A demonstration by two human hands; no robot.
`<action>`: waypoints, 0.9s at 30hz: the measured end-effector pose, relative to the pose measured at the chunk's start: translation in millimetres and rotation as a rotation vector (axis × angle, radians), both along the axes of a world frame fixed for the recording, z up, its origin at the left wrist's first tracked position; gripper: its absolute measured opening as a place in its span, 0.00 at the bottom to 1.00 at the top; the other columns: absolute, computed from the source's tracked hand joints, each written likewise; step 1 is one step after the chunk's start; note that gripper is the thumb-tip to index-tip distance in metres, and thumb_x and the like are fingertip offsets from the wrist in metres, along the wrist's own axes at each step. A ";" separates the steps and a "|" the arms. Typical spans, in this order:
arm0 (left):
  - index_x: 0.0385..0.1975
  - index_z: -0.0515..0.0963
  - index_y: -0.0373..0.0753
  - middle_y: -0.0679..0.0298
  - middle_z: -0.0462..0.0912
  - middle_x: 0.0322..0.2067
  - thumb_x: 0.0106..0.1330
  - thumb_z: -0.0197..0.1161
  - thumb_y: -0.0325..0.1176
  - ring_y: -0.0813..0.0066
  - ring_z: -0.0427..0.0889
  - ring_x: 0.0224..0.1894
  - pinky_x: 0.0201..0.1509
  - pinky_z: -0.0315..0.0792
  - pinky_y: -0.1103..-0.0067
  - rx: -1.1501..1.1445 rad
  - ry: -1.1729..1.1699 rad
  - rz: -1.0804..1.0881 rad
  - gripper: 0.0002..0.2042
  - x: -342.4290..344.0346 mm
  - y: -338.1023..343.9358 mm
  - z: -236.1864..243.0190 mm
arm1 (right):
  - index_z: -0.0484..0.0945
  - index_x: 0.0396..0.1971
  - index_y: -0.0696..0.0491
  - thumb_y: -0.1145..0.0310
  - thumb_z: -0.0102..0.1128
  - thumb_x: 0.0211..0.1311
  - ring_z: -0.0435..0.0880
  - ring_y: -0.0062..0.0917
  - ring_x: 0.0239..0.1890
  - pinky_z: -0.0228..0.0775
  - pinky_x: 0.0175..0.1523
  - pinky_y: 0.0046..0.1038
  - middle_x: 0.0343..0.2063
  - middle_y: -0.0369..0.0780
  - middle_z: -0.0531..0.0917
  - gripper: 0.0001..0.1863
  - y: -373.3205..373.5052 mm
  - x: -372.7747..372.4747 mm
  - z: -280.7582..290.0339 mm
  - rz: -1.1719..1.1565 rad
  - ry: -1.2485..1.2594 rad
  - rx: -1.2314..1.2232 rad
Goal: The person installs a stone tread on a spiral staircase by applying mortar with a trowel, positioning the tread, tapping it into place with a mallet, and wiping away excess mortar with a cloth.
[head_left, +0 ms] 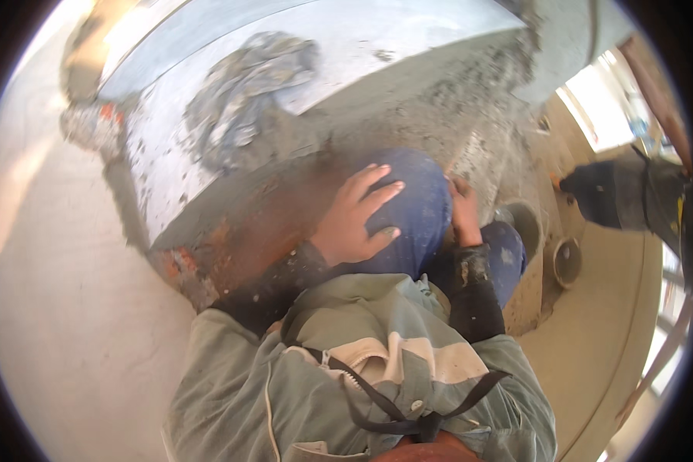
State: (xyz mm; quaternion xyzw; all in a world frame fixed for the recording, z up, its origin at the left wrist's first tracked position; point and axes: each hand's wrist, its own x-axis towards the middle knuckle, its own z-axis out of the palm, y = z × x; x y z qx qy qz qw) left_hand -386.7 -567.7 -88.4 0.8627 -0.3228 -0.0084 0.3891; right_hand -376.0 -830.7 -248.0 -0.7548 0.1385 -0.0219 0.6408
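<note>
My left hand (354,219) lies on my raised knee (412,192) in blue trousers, its fingers spread and nothing in them. Against the right side of that same knee rests my right hand (463,212); its fingers are partly hidden and no object shows in it. Beyond the knees, a crumpled grey sheet (246,96), smeared with mortar, lies on a white slab (158,154). Wet-looking grey mortar (408,92) covers the surface along the slab's near edge.
To the right stands a round bucket-like container (567,262), with mortar-stained boards (527,300) beside it. Another person's dark-clothed leg (608,189) reaches in from the right. Broken orange brick (181,266) shows at the left corner, next to a pale wall (54,308).
</note>
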 end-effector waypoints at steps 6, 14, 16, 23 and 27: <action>0.67 0.71 0.46 0.52 0.63 0.70 0.59 0.69 0.41 0.47 0.60 0.73 0.73 0.59 0.56 -0.005 -0.020 0.009 0.33 0.3 -6.0 -4.9 | 0.82 0.41 0.62 0.66 0.54 0.73 0.83 0.23 0.38 0.75 0.44 0.27 0.35 0.41 0.86 0.13 -20.9 3.0 -3.5 0.042 0.154 0.240; 0.68 0.70 0.45 0.51 0.61 0.71 0.62 0.68 0.42 0.46 0.59 0.73 0.73 0.59 0.55 0.032 -0.022 0.020 0.33 -7.5 -2.7 0.5 | 0.81 0.44 0.61 0.68 0.53 0.73 0.83 0.23 0.39 0.75 0.45 0.27 0.40 0.40 0.85 0.12 -15.7 2.5 -5.0 0.029 0.172 0.401; 0.68 0.70 0.45 0.50 0.61 0.71 0.62 0.68 0.42 0.45 0.59 0.73 0.74 0.59 0.55 0.063 -0.034 -0.007 0.33 -2.8 -6.3 6.9 | 0.81 0.45 0.61 0.68 0.54 0.73 0.82 0.23 0.39 0.75 0.46 0.27 0.39 0.40 0.85 0.12 -23.0 4.1 -33.8 0.010 0.142 0.379; 0.67 0.71 0.42 0.49 0.62 0.70 0.60 0.69 0.40 0.43 0.59 0.72 0.73 0.59 0.55 0.110 -0.048 -0.018 0.33 0.0 -10.6 14.2 | 0.82 0.38 0.62 0.61 0.61 0.69 0.77 0.22 0.36 0.70 0.44 0.27 0.32 0.41 0.84 0.16 -8.6 4.5 8.6 -0.042 0.115 0.182; 0.66 0.72 0.41 0.49 0.62 0.70 0.59 0.70 0.40 0.42 0.59 0.72 0.73 0.59 0.55 0.090 -0.020 0.002 0.33 -4.4 -11.9 15.7 | 0.81 0.37 0.63 0.59 0.62 0.68 0.76 0.23 0.32 0.69 0.42 0.30 0.28 0.45 0.84 0.18 -3.8 3.1 -12.9 -0.052 0.027 0.187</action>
